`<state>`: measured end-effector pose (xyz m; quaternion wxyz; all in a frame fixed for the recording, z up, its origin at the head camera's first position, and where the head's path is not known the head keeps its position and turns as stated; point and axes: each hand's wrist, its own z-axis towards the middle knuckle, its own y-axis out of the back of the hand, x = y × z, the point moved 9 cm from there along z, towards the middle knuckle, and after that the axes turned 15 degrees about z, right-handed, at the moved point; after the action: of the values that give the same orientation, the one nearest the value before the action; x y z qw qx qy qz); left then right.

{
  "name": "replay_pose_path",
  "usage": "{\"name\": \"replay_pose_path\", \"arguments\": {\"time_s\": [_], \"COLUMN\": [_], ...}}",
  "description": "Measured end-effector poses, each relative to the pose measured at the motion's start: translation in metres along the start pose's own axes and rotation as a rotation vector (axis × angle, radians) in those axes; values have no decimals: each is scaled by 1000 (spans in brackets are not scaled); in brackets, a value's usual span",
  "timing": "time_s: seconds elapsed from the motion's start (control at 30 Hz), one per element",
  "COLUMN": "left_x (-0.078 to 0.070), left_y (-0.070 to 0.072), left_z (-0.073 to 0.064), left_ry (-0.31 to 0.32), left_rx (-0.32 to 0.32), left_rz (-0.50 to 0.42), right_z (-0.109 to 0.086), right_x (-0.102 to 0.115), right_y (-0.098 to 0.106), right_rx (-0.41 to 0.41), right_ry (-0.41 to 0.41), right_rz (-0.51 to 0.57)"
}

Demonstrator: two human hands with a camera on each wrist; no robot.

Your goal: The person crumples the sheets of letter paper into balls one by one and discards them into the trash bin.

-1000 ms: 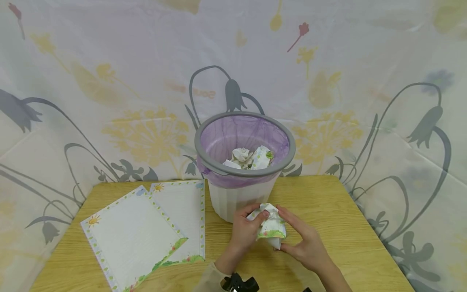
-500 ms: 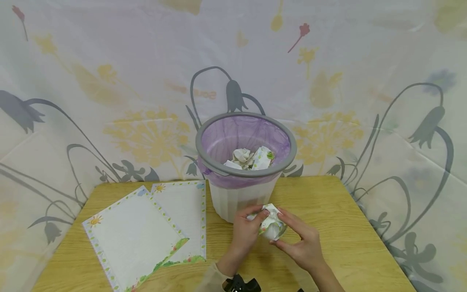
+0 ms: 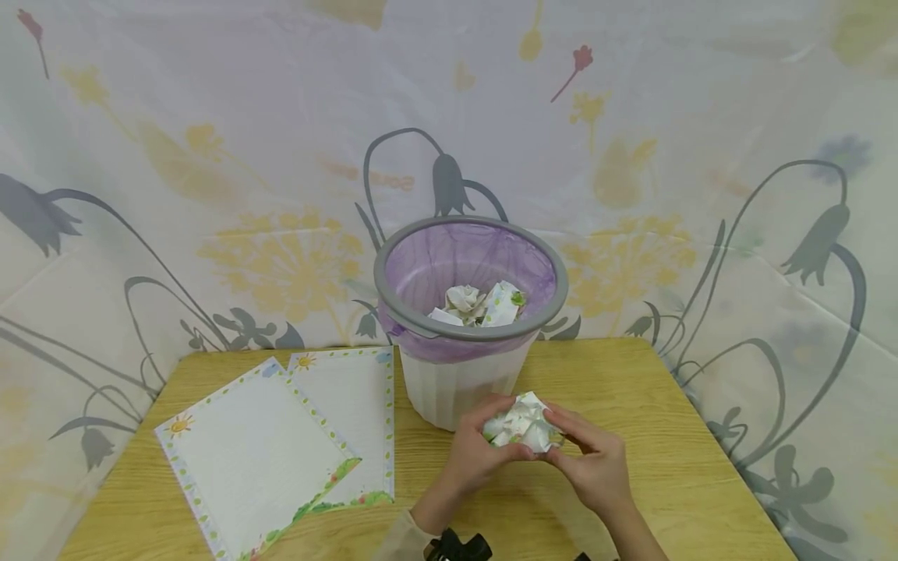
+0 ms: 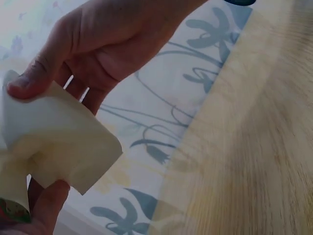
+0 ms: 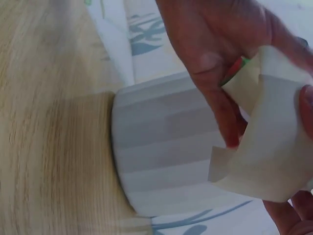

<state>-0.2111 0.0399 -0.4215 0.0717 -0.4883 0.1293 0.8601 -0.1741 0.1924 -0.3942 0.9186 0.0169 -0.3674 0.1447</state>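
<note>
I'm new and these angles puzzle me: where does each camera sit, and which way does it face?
Head: on the head, facing forward and down at wastebasket, wooden tabletop, crumpled paper; left grip and right grip show.
Left wrist: on that wrist, facing the paper; seemingly the right grip above, part of the left grip below.
Right wrist: on that wrist, facing the paper and wastebasket; seemingly the left grip above, part of the right grip below.
Shared: head and right wrist show the wastebasket.
</note>
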Motion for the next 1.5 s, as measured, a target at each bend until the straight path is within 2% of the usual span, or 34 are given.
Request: {"name": "replay_pose_path", "arguments": {"time_s": [0.13, 0.23, 0.43, 0.53, 0.63, 0.73, 0.83, 0.93, 1.07, 1.17, 1.23, 1.3, 1.4, 1.5], "left_x": [3, 2, -2, -2, -3, -6, -6, -7, -8, -4, -3, -3, -6, -10], "left_y": [-1, -2, -2, -1, -1, 0, 1, 4, 7, 6, 3, 1, -1, -2], "left_z": [1, 2, 4, 4, 4, 4, 4, 4, 2, 0, -2, -2, -1, -1], "left_ry": [-20, -59, -92, -93, -109, -134, -121, -95, -73, -68, -91, -128, -175, -197], "left_rx": [-11, -24, -69, -90, -80, -43, 47, 134, 212, 276, 319, 339, 338, 323], "left_rz": [21, 15, 48, 99, 134, 133, 12, -191, -462, -597, -622, -607, -569, -560], "right_z": [-1, -1, 2, 3, 5, 7, 10, 11, 11, 11, 11, 11, 11, 11], "right_x": [-3, -6, -16, -19, -20, -21, -20, -19, -21, -23, -24, -25, -26, -27], "right_y": [2, 2, 0, 1, 5, 8, 12, 17, 21, 21, 20, 18, 13, 7], "right_rx": [-45, -82, -127, -163, -208, -231, -232, -225, -214, -195, -172, -152, -115, -68], "right_ry": [-48, -68, -108, -134, -168, -196, -213, -217, -220, -208, -196, -197, -204, -222], "right_rz": [-76, -101, 42, -6, -63, -10, 90, 193, 358, 464, 520, 550, 585, 595]}}
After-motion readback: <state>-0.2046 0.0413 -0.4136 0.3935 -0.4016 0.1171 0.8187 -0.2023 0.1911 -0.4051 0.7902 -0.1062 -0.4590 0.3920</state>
